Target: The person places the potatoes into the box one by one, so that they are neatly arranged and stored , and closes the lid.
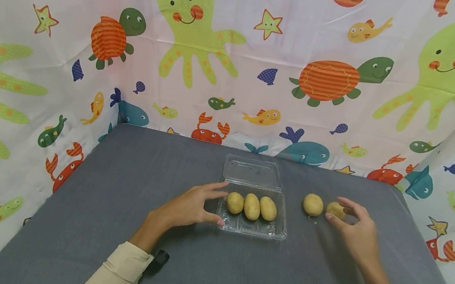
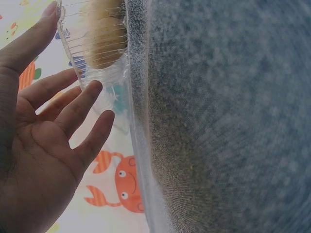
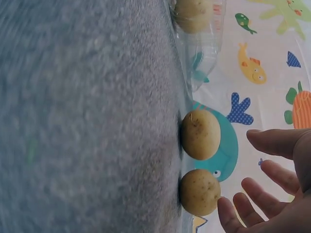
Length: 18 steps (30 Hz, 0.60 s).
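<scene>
A clear plastic clamshell box (image 1: pixel 278 233) lies with its lid (image 1: pixel 252 171) folded back, away from me. Three potatoes (image 1: pixel 251 206) sit side by side inside it. My left hand (image 1: pixel 191 206) is at the box's left side, thumb and fingers spread and fairly straight; in the left wrist view its fingertips (image 2: pixel 95 87) reach the box wall. Right of the box, two loose potatoes (image 1: pixel 313 204) (image 3: pixel 198 192) rest on the table. Over the farther-right potato (image 1: pixel 334 210), my right hand (image 1: pixel 354 229) hovers with thumb and fingers apart, partly hiding it in the head view.
A grey cloth covers the table (image 1: pixel 124 173). Behind and along both sides hangs a white curtain (image 1: pixel 239 32) printed with sea animals. Small crumbs (image 1: pixel 313 221) lie near the loose potatoes.
</scene>
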Each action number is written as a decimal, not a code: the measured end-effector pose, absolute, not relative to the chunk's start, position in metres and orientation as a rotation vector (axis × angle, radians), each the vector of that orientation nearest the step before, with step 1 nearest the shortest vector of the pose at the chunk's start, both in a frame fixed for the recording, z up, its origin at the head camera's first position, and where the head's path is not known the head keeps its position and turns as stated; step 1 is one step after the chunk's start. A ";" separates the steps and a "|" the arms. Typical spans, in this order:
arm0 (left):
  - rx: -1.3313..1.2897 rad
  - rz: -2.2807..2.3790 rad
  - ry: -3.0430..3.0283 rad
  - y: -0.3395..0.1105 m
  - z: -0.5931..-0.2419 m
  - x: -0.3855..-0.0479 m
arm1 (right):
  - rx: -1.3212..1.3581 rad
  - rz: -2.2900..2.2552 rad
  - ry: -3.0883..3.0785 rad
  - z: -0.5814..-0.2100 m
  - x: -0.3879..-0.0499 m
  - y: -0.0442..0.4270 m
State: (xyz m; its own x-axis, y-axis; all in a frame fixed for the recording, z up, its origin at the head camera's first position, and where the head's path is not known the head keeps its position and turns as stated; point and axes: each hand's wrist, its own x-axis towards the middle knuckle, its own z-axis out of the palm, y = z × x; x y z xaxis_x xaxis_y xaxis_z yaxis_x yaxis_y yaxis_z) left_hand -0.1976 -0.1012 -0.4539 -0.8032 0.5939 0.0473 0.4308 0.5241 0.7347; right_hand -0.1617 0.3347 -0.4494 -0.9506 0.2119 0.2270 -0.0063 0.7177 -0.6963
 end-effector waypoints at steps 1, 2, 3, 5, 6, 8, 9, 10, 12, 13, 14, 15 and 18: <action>0.872 1.145 2.553 -0.101 -0.454 -0.198 | -0.168 1.066 -2.642 -0.450 -0.162 0.336; 0.872 1.150 2.550 -0.101 -0.454 -0.198 | -0.172 1.062 -2.650 -0.450 -0.163 0.337; 0.872 1.151 2.550 -0.101 -0.455 -0.197 | -0.175 1.061 -2.656 -0.451 -0.163 0.338; 0.872 1.155 2.548 -0.101 -0.455 -0.198 | -0.188 1.048 -2.677 -0.452 -0.164 0.339; 0.871 1.155 2.548 -0.101 -0.455 -0.198 | -0.195 1.045 -2.687 -0.453 -0.165 0.340; 0.870 1.151 2.550 -0.101 -0.455 -0.198 | -0.214 1.048 -2.701 -0.455 -0.166 0.341; 0.869 1.147 2.552 -0.101 -0.456 -0.198 | -0.226 1.054 -2.707 -0.456 -0.166 0.341; 0.869 1.148 2.550 -0.101 -0.456 -0.198 | -0.238 1.064 -2.712 -0.457 -0.167 0.342; 0.868 1.145 2.550 -0.101 -0.456 -0.198 | -0.261 1.087 -2.718 -0.458 -0.168 0.342; 0.868 1.145 2.549 -0.101 -0.455 -0.198 | -0.271 1.099 -2.721 -0.459 -0.169 0.343; 0.868 1.148 2.547 -0.101 -0.455 -0.198 | -0.282 1.111 -2.725 -0.459 -0.170 0.343; 0.867 1.153 2.544 -0.101 -0.455 -0.198 | -0.292 1.117 -2.729 -0.459 -0.171 0.344; 0.863 1.159 2.539 -0.101 -0.455 -0.198 | -0.302 1.124 -2.746 -0.460 -0.174 0.345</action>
State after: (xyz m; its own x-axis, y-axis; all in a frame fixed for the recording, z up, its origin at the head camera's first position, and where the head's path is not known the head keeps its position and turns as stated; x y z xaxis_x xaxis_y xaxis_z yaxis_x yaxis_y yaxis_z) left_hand -0.1977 -0.1011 -0.4552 -0.8034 0.5940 0.0419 0.4206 0.5163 0.7460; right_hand -0.1737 0.3448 -0.4601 -0.9669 0.2453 0.0703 0.1256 0.6975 -0.7055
